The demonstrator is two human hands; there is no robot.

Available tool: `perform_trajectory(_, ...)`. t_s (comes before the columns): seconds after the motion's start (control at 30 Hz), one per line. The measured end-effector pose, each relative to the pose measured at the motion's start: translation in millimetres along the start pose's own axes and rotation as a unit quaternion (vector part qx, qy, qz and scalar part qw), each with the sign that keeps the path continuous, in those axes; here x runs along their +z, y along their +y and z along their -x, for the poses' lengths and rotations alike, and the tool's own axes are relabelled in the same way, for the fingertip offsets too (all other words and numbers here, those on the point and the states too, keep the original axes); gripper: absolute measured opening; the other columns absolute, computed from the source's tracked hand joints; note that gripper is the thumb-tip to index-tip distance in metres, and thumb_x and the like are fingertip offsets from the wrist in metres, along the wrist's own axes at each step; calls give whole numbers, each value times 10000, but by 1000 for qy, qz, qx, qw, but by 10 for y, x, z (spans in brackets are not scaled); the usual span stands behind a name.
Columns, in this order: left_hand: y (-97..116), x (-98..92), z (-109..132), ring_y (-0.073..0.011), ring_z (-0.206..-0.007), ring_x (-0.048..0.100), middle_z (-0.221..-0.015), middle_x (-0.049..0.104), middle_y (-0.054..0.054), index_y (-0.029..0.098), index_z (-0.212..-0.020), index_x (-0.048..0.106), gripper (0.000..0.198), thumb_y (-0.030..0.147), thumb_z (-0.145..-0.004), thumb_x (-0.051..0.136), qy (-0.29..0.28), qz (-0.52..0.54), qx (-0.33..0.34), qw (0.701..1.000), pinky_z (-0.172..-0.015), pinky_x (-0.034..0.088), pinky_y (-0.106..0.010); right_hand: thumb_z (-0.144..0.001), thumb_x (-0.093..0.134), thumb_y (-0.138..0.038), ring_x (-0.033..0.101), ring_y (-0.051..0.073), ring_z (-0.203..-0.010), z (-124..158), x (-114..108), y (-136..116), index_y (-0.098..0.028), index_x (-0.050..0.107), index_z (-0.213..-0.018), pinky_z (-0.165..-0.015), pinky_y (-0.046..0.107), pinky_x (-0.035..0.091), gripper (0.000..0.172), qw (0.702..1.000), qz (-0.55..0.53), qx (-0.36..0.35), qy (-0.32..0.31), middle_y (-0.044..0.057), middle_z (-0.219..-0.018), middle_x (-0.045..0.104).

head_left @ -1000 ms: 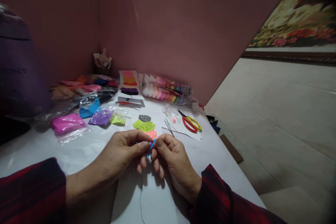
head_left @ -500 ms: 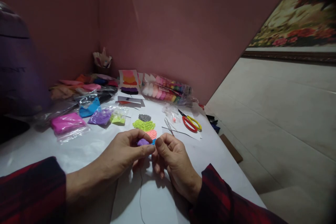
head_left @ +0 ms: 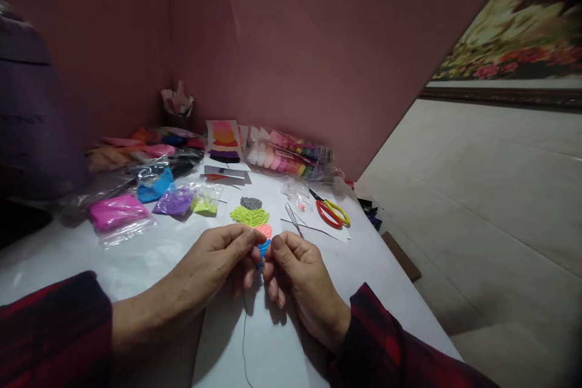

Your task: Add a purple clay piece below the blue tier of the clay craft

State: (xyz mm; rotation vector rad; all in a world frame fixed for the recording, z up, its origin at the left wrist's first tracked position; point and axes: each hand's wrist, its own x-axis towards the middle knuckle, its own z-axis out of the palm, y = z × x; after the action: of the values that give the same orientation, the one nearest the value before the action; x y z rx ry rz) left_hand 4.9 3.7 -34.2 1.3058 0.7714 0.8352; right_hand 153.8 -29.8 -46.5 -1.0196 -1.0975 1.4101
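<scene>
Both my hands meet over a white sheet bearing ridged modelling clay in a grey patch, a yellow-green patch, a coral patch and a blue patch. My left hand is closed, thumb against forefinger; the purple clay seen there a moment ago is now hidden by its fingers. Close beside it, my right hand pinches thumb to forefinger, and whatever lies between them is too small to make out. A thin dark line runs down the sheet below my hands.
Right of the sheet lie a pointed metal tool and red-and-yellow scissors. At left are bagged pink clay, blue clay and purple clay. Packed clay sticks lie at the back, before a pink panel.
My left thumb has slid up and back along the forefinger, and the purple clay has gone out of sight. More of the blue patch shows. My right hand has barely moved.
</scene>
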Motion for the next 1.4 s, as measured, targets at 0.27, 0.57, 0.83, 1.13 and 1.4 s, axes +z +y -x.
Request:
perform_trajectory(0.27, 2, -6, -2, -137, -537, 586, -637, 683, -33, 94, -1058, 632, 426, 321, -705, 705, 27, 71, -18, 997, -541, 462, -259, -822, 609, -514, 461, 27, -323, 3, 13, -12, -149, 521, -738, -283, 91, 319, 385, 1000, -22, -6, 3, -32, -540, 585)
perform_trajectory(0.57, -23, -42, -7, -68, -402, 428, -485, 565, 32, 148, -737, 668, 183, 320, -702, 720, 30, 4, 5, 1000, -377, 321, -180, -830, 614, -484, 472, 28, -331, 7, 7, -7, -148, 535, -736, -286, 87, 322, 357, 1000, -14, -1, 12, -38, -533, 574)
perform_trajectory(0.83, -6, -22, -13, -88, -451, 487, -557, 624, 5, 130, -857, 694, 281, 340, -678, 747, 33, 27, -9, 999, -434, 386, -201, -832, 612, -477, 460, 25, -322, 8, 13, -15, -149, 536, -738, -284, 89, 313, 350, 1000, -15, -4, 13, -45, -519, 564)
perform_trajectory(1.13, -41, -39, -38, -124, -511, 579, -578, 663, -15, 128, -823, 682, 219, 308, -705, 719, 19, 49, -1, 999, -489, 468, -228, -816, 622, -502, 460, 30, -326, 9, 9, -10, -149, 531, -739, -285, 93, 319, 372, 1000, -11, -1, 15, -32, -531, 580)
perform_trajectory(1.4, -21, -34, -33, -121, -493, 587, -576, 671, -20, 114, -841, 683, 238, 325, -731, 696, 17, 50, 0, 999, -511, 466, -239, -813, 619, -512, 456, 28, -330, 17, 13, -9, -151, 524, -728, -288, 93, 326, 383, 1000, -4, 1, 17, -32, -539, 578)
